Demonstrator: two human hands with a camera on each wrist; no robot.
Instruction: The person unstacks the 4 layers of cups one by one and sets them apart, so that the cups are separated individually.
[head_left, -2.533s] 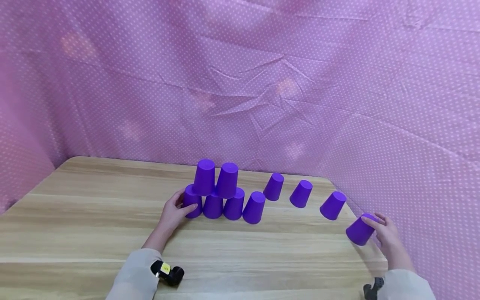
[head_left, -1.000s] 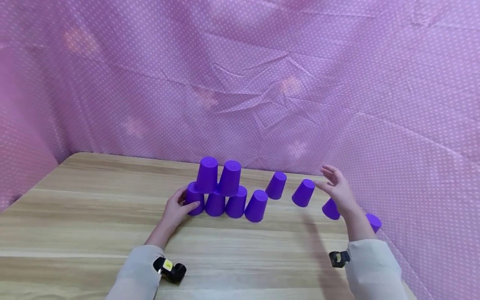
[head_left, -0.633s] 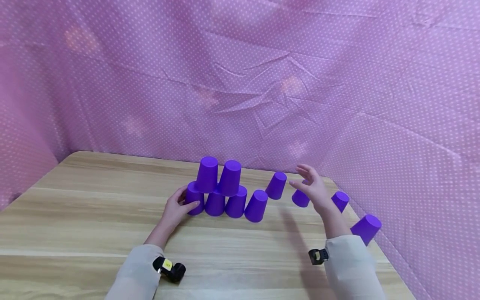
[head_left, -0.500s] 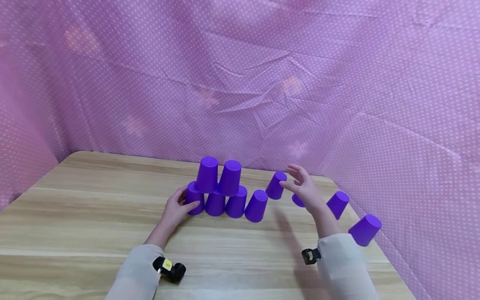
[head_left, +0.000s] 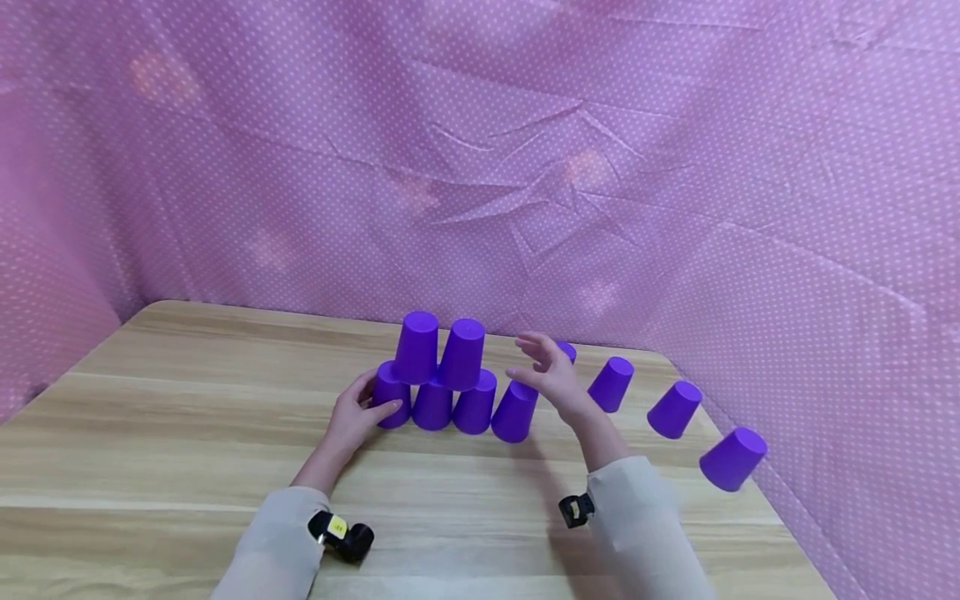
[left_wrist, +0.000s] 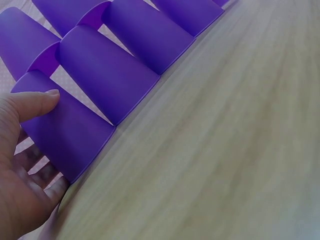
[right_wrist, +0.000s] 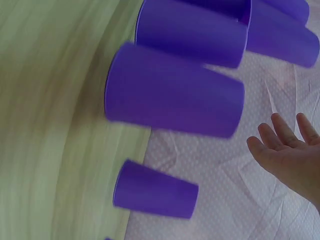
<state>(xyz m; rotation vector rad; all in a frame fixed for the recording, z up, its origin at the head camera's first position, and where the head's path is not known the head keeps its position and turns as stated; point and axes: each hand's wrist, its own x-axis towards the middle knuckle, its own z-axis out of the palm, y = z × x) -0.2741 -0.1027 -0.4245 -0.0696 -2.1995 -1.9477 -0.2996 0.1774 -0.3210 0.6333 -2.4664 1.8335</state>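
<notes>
Several purple cups stand upside down in a touching row, and two more, an upper left cup (head_left: 417,348) and an upper right cup (head_left: 462,356), sit across the gaps on top. My left hand (head_left: 356,414) holds the leftmost bottom cup (left_wrist: 70,132), thumb in front and fingers round the far side. Nothing is in my right hand (head_left: 555,379), which hovers with fingers spread above the rightmost bottom cup (head_left: 513,417). In the right wrist view this hand (right_wrist: 290,155) is apart from the cups; its thumb is out of sight there.
A line of separate upside-down cups runs to the right: one partly hidden behind my right hand (head_left: 567,352), then a second cup (head_left: 611,385), a third cup (head_left: 674,410) and an outermost cup (head_left: 732,459) near the right edge of the wooden table (head_left: 450,517). Pink dotted cloth (head_left: 480,167) hangs behind.
My right hand has let go of the outermost cup and moved left past the separate cups to the rightmost bottom cup. My left hand has stayed on its cup.
</notes>
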